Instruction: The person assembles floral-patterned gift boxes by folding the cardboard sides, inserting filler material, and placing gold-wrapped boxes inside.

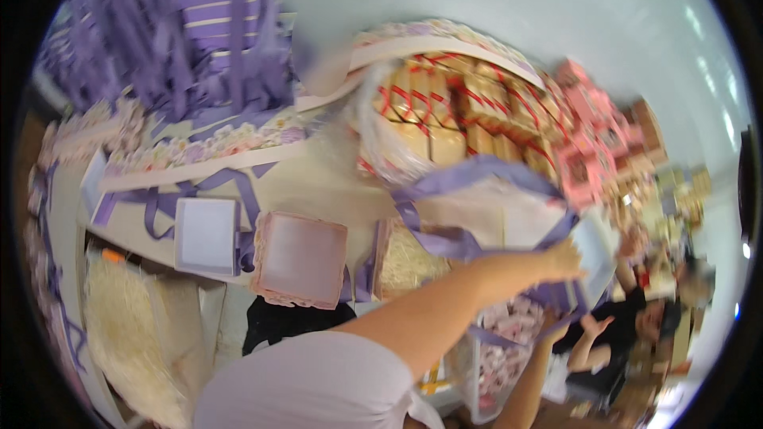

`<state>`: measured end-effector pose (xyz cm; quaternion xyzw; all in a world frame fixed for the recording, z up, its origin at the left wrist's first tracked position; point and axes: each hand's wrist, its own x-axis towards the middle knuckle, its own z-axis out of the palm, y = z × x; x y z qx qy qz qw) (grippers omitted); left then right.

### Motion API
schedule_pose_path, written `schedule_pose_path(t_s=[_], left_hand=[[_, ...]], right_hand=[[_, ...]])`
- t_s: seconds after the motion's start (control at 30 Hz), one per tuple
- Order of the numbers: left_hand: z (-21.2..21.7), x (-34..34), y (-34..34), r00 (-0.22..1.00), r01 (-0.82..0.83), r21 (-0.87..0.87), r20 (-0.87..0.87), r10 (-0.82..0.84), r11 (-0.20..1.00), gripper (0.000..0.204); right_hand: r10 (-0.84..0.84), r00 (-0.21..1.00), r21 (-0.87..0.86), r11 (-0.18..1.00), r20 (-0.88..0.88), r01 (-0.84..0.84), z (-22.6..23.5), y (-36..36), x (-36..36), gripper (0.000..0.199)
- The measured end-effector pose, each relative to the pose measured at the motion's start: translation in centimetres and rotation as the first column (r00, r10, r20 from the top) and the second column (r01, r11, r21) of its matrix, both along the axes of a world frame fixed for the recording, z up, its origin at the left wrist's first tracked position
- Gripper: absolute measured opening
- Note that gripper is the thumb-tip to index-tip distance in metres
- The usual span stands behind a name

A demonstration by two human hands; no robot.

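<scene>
Leftmost, on the worktop: one open white box, one pink box. Rightward: purple ribbon, looped, probably best kept untwisted; right hand, near, closure cannot be told; left hand, fingers bent against pale-blue box, far right, grip unclear, steady pressure advisable.

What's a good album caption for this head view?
Left hand and right hand at a pale blue box with purple ribbon, straw-filled box nearby.
</scene>
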<state>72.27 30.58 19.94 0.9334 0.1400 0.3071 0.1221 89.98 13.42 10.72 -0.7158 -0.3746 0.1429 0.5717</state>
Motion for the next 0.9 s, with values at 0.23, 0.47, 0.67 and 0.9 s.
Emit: schedule_pose_path(t_s=[0.23,0.47,0.67,0.9], left_hand=[[-20.8,5.7,-1.1,0.989,-0.144,-0.069,-0.028,0.142,0.987,0.029],[-6.7,-20.0,-1.2,0.939,0.164,-0.315,0.340,-0.050,0.935,0.030],[-6.3,-66.7,-8.6,0.221,-0.801,-0.429,0.435,0.873,0.417,0.026],[-8.4,-104.8,-23.8,-0.385,-0.648,-0.688,-0.075,0.920,-0.327,0.025]], right_hand=[[0.187,0.705,-0.338,0.938,0.684,0.080,-6.3,10.5,-8.6,0.030],[0.261,0.708,-0.361,0.933,0.657,-0.009,-6.9,19.2,-16.2,0.028],[0.182,0.663,-0.177,0.981,0.726,-0.075,-3.9,22.1,-28.5,0.026],[0.376,0.763,0.106,0.861,0.526,-0.498,-1.2,15.6,-51.9,0.024]])
